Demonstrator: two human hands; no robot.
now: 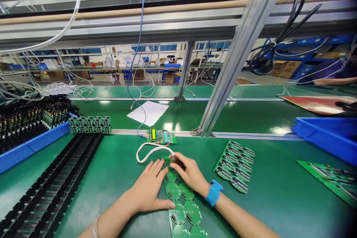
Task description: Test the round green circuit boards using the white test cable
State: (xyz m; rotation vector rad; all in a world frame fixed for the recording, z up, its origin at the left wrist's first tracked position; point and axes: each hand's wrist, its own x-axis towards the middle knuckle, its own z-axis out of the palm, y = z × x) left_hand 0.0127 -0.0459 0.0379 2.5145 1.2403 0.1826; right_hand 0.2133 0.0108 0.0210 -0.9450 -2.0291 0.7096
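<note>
A green panel of round circuit boards lies lengthwise in front of me, with two columns of discs. My left hand rests flat along its left edge, fingers stretched out and thumb on a lower disc. My right hand wears a blue wrist strap and pinches the connector end of a white sleeved cable over the panel's far end. Whether the connector touches the board is hidden by my fingers. The cable loops beside a programmer board with a lit yellow-green display and a blue wire.
Another panel of round boards lies to the right, near a blue bin and a green board. Leftward are black slotted strips, stacked round boards and a filled blue bin. A metal post rises behind.
</note>
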